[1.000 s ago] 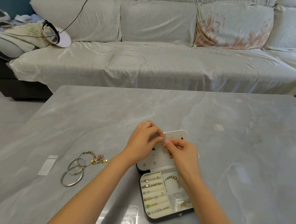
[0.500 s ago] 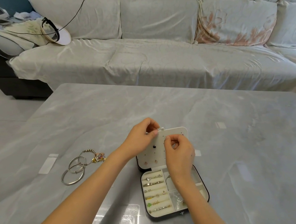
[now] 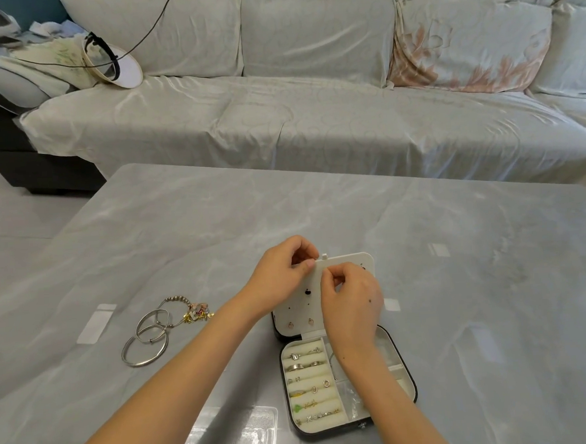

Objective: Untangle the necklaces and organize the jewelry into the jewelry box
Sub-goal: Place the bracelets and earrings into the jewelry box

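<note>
A small black jewelry box (image 3: 407,383) lies open near the table's front edge, its white ring rolls holding several rings (image 3: 307,365). A white earring panel (image 3: 316,309) stands upright at the box's back with two earrings pinned low on it. My left hand (image 3: 283,277) pinches the panel's top left edge. My right hand (image 3: 349,297) is in front of the panel near its top, thumb and fingers pinched together; whatever they hold is too small to see. Two silver bangles (image 3: 148,340) and a beaded bracelet with charms (image 3: 194,312) lie on the table to the left.
The grey marble-look table (image 3: 460,280) has small clear plastic bags at the left (image 3: 95,323) and right (image 3: 437,249), and a clear bag at the front edge (image 3: 236,438). A covered sofa (image 3: 313,124) runs behind the table.
Both hands rose to the top of the earring panel. The right hand moved up and left, closer to the left hand's thumb. The camera tilted slightly.
</note>
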`<state>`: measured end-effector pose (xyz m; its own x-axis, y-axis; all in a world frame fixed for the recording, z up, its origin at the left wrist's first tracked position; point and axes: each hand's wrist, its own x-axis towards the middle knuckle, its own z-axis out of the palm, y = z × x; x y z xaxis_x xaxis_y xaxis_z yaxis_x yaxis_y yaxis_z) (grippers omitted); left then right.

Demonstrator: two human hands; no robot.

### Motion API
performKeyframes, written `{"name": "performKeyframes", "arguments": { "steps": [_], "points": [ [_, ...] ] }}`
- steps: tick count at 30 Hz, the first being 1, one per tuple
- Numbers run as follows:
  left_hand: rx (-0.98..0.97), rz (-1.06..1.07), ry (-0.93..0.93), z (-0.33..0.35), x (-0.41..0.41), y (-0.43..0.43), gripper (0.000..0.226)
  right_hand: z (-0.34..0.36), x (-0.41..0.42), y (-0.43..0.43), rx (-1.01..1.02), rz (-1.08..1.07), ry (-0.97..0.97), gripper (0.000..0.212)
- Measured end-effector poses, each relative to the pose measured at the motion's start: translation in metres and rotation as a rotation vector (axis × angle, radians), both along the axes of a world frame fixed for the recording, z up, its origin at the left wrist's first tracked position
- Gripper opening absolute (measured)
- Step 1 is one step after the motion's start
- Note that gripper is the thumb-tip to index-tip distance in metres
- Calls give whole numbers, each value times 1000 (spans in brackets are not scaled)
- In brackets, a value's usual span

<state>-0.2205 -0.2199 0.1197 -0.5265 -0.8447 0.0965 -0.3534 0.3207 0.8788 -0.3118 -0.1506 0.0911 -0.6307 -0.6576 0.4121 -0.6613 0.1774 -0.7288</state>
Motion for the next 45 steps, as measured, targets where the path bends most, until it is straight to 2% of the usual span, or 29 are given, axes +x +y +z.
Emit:
{"name": "performKeyframes", "arguments": {
  "steps": [8, 16, 20, 25, 28, 31, 37, 42, 45],
  "points": [
    [25, 13, -3, 3, 2, 0, 14, 1, -3, 4, -5, 7, -101, 8],
    [41, 31, -53, 6, 0, 1, 11, -1, 1, 3, -27, 20, 29, 13],
    [48, 39, -51, 6, -1, 0, 12, 6, -3, 0, 82, 50, -8, 20],
    [50, 37, -40, 4, -2, 0, 12, 13, -14, -3, 260, 105, -58, 18],
    [60, 39, -44, 4, -1, -1, 13, 18, -17, -1, 342, 176, -25, 18],
    [73, 28, -49, 6, -1, -2, 12, 18, -19, 6, 307, 190, -21, 14],
    [123, -24, -58, 9, 11, 0, 20, 31, -15, 34, 88, 116, -111, 15],
    [210, 74, -43, -3, 48, -5, 32, 30, 16, 43, 97, 266, -174, 16],
    [274, 127, -32, -11, 80, -10, 34, 20, 42, 39, 155, 380, -120, 16]
  ]
}}
